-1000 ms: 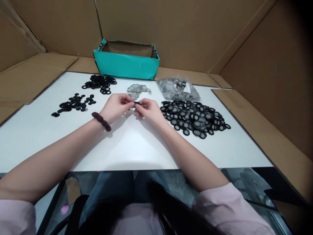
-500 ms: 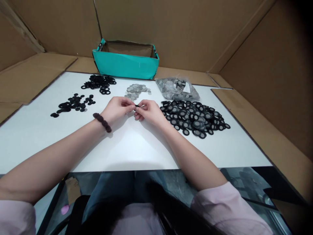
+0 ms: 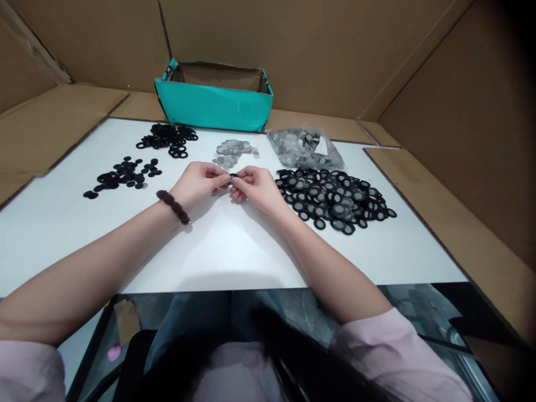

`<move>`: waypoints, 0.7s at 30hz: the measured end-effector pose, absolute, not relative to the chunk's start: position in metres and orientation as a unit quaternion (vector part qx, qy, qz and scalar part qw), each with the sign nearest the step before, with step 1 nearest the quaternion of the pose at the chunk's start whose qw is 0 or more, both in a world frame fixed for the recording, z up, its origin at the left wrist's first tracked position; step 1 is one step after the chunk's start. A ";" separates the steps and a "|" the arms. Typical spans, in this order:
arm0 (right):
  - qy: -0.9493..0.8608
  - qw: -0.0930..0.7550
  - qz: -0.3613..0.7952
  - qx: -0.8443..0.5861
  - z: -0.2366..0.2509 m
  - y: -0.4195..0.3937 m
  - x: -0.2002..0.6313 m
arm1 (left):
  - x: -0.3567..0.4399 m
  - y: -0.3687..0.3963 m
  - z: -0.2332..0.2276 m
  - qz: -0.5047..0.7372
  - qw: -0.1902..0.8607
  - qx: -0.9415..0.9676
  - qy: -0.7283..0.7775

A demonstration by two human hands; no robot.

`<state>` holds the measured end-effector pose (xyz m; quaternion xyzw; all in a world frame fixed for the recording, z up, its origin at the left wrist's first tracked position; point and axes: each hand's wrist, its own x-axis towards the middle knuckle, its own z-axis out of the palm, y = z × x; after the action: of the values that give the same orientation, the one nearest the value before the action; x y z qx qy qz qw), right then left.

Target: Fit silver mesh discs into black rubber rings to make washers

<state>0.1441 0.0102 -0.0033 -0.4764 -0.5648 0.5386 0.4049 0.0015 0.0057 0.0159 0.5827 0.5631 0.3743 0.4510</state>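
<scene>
Holding one small dark piece point(image 3: 233, 176) narrowly between fingertips of left hand point(image 3: 201, 180) and right hand point(image 3: 258, 187), left of the ringed discs point(image 3: 335, 198). Seen less edge-on than half a second ago; probably still being adjusted, not finished.

Soft light brightens the white tabletop point(image 3: 238, 245), where faint shadows pool. The upper right corner blurs into black.

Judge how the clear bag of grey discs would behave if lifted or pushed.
The clear bag would probably sag, since its film looks thin and creased. The grey discs showing through would likely shift. Lying low and broad, the bag seems unlikely to roll.
</scene>
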 end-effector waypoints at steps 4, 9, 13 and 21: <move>-0.513 0.413 0.586 -0.472 -0.002 0.011 0.143 | 0.004 0.003 0.016 0.396 0.451 0.573 0.558; -0.491 0.375 0.637 -0.461 0.000 0.011 0.143 | 0.003 0.004 0.015 0.395 0.440 0.586 0.554; -0.500 0.344 0.650 -0.457 0.002 0.010 0.146 | 0.000 0.007 0.014 0.373 0.468 0.599 0.532; -0.527 0.341 0.606 -0.489 0.001 0.010 0.149 | 0.001 0.007 0.017 0.345 0.497 0.589 0.537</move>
<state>0.1486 0.0099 0.0014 -0.4885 -0.5275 0.6056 0.3410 0.0007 0.0067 0.0166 0.5886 0.5365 0.3446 0.4970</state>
